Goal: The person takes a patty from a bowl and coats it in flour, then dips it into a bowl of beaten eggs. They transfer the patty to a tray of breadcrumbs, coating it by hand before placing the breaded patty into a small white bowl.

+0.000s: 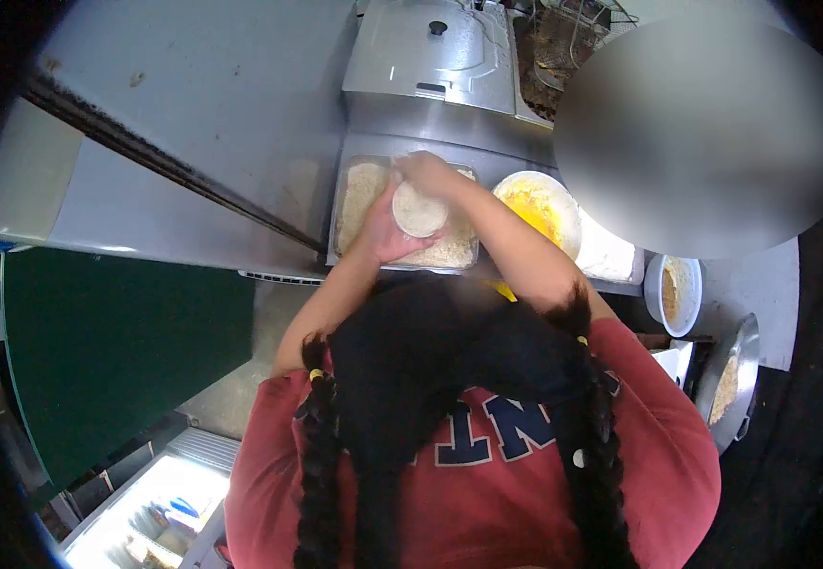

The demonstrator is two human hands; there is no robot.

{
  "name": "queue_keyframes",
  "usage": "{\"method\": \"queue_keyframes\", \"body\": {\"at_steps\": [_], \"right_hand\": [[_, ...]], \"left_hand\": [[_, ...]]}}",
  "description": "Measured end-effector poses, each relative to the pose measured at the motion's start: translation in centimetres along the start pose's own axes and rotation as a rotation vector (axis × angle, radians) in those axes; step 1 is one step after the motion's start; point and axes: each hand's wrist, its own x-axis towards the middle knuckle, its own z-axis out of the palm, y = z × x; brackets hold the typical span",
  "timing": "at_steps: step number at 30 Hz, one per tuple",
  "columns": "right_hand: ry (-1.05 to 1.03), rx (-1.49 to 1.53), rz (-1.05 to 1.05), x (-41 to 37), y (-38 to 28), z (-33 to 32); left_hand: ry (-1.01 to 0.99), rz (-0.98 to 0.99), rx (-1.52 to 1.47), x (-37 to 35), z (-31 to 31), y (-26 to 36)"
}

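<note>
My left hand is closed around a small white cup filled with pale crumbs. My right hand is at the far rim of the cup, its fingers curled downward and partly smeared. Whether they hold anything does not show. Both hands are over a rectangular metal tray of pale, breadcrumb-like crumbs. Just right of the tray stands a white bowl with yellow liquid, like beaten egg, and white powder along its inner side. My right forearm passes over the bowl's left edge.
Behind the tray stands a lidded metal unit, with wire baskets beside it. White powder, a white tub and a metal pan are at right. A tall metal cabinet rises on the left.
</note>
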Motion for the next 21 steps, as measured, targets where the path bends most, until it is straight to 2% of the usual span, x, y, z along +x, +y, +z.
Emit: {"method": "queue_keyframes", "body": {"at_steps": [2,3,5,6,8,12,14,15,17,18,20,21], "right_hand": [[-0.043,-0.024,-0.019,-0.9,-2.1,-0.5],[-0.042,-0.023,-0.018,-0.4,-1.1,0.4],[0.098,-0.377,-0.229,1.3,3.0,2.8],[0.098,-0.376,-0.23,1.1,3.4,3.1],[0.224,-0.357,-0.094,0.3,3.9,3.6],[0.305,-0.241,-0.015,0.7,4.7,3.1],[0.181,-0.046,-0.128,0.2,3.0,1.4],[0.18,-0.047,-0.127,0.5,2.9,1.4],[0.066,-0.275,-0.268,1.3,3.0,1.6],[0.068,-0.274,-0.266,0.8,2.6,1.7],[0.197,-0.234,-0.059,-0.2,1.9,2.0],[0.196,-0.234,-0.059,-0.2,2.2,2.1]], "left_hand": [[-0.511,-0.234,-0.184,1.2,-2.4,0.2],[-0.511,-0.237,-0.184,0.9,-2.1,0.2],[-0.326,-0.164,-0.097,-0.2,-0.3,0.4],[-0.326,-0.164,-0.097,-1.0,1.3,0.2],[0.077,-0.09,-0.014,-2.1,4.6,-0.4],[0.097,-0.051,-0.102,-1.0,2.8,-0.9],[0.061,-0.016,0.12,-0.6,2.2,-0.5],[0.06,-0.017,0.119,-0.3,1.4,-0.2],[-0.391,-0.207,-0.118,0.4,-0.5,0.5],[-0.391,-0.211,-0.118,0.7,-0.9,0.8],[-0.617,-0.295,-0.051,1.3,-1.9,1.2],[-0.616,-0.295,-0.052,0.3,0.5,0.9]]}}
